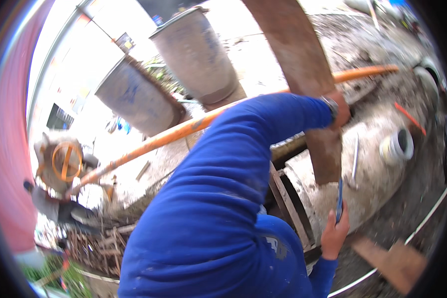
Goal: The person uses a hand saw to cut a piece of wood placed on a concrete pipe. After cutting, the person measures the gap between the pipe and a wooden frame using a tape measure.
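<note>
A long brown wooden board [305,59] runs down from the top edge, its lower end above a pale, dirt-marked concrete surface. My left arm, in a blue sleeve, reaches across the view, and my left hand [340,110] is closed on the board's right edge; some of its fingers are hidden. Lower down, my right hand [335,232] is wrapped round a slim blue-handled tool [339,201]. That tool points up at the board's lower right corner; its thin front part is too narrow to name.
A metal bar tool [355,161] and a white bucket [397,146] rest on the concrete, near an orange strip [410,119]. An orange pole [169,135] slants behind my arm. Two large drums [196,57] stand beyond. Wood pieces [390,263] lie at lower right.
</note>
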`<control>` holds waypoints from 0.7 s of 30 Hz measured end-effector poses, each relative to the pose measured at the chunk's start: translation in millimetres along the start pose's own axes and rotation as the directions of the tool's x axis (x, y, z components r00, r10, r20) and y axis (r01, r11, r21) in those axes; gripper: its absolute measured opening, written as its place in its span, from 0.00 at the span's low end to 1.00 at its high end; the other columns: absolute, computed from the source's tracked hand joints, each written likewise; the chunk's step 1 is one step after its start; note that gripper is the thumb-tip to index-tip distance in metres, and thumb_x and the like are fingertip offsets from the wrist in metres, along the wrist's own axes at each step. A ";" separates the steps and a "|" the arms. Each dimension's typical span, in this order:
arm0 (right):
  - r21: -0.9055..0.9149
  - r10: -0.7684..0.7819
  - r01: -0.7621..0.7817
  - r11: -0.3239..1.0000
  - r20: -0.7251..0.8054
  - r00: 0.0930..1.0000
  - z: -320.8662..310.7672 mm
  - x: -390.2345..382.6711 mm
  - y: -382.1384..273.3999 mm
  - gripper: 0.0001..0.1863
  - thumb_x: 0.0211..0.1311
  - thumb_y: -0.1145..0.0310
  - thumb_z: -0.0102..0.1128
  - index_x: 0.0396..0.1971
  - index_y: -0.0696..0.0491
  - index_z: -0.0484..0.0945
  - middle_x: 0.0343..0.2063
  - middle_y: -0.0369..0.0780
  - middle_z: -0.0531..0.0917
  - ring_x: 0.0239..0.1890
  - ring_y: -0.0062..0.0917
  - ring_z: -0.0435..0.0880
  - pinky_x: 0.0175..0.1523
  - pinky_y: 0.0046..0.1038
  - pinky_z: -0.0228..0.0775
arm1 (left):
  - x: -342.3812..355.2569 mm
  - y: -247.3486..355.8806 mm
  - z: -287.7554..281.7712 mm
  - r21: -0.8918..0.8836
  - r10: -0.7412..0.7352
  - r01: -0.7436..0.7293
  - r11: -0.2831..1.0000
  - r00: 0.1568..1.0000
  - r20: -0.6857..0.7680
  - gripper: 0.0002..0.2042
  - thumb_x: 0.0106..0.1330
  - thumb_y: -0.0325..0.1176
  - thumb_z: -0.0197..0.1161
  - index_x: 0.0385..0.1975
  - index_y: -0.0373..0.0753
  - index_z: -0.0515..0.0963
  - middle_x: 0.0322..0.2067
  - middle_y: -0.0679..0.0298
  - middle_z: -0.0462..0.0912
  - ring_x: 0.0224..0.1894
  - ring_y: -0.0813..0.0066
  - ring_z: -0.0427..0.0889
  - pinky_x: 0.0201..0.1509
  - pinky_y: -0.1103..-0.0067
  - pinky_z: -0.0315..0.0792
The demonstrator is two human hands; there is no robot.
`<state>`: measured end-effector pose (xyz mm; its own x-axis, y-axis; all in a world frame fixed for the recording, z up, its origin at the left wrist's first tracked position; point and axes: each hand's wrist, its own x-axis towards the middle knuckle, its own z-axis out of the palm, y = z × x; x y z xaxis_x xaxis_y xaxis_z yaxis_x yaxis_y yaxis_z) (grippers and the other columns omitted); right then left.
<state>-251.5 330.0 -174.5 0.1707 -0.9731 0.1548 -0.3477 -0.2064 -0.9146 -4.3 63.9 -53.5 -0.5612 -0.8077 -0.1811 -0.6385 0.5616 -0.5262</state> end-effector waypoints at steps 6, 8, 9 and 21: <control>-0.047 0.005 0.000 0.999 0.093 0.996 14.4 -4.6 4.3 0.30 0.72 0.67 0.55 0.70 0.67 0.65 0.65 0.57 0.75 0.68 0.46 0.74 0.72 0.39 0.61 | -10.6 10.2 31.6 0.051 -0.062 0.070 0.996 0.989 -0.133 0.11 0.60 0.42 0.62 0.34 0.52 0.91 0.36 0.68 0.92 0.42 0.72 0.89 0.54 0.61 0.66; -0.056 -0.007 0.011 0.998 0.072 0.997 20.0 -5.1 8.5 0.31 0.73 0.66 0.55 0.70 0.67 0.64 0.65 0.57 0.75 0.67 0.46 0.75 0.72 0.39 0.61 | -14.4 10.7 33.0 0.040 -0.049 0.054 0.998 0.992 -0.120 0.12 0.61 0.41 0.60 0.36 0.52 0.91 0.38 0.67 0.92 0.45 0.73 0.88 0.55 0.61 0.66; -0.041 -0.034 0.039 0.998 0.107 0.994 27.6 -5.4 12.6 0.32 0.73 0.65 0.56 0.70 0.67 0.64 0.65 0.57 0.75 0.66 0.46 0.75 0.72 0.40 0.61 | -39.6 5.0 36.6 0.019 -0.091 0.092 0.996 0.995 -0.042 0.13 0.62 0.41 0.59 0.38 0.52 0.92 0.39 0.67 0.92 0.46 0.73 0.88 0.56 0.60 0.65; -0.025 -0.184 0.190 0.981 0.153 0.971 51.9 30.0 80.9 0.35 0.71 0.57 0.63 0.71 0.62 0.66 0.38 0.41 0.81 0.28 0.22 0.74 0.34 0.24 0.67 | -136.8 9.4 91.9 -0.186 -0.300 0.318 0.930 0.946 0.121 0.16 0.68 0.45 0.59 0.49 0.54 0.89 0.49 0.74 0.90 0.52 0.77 0.84 0.57 0.60 0.62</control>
<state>-226.7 289.4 -263.2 0.3704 -0.8913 0.2616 -0.3321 -0.3901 -0.8588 114.8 163.2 -110.1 -0.2757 -0.9544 -0.1142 -0.8702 0.2983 -0.3922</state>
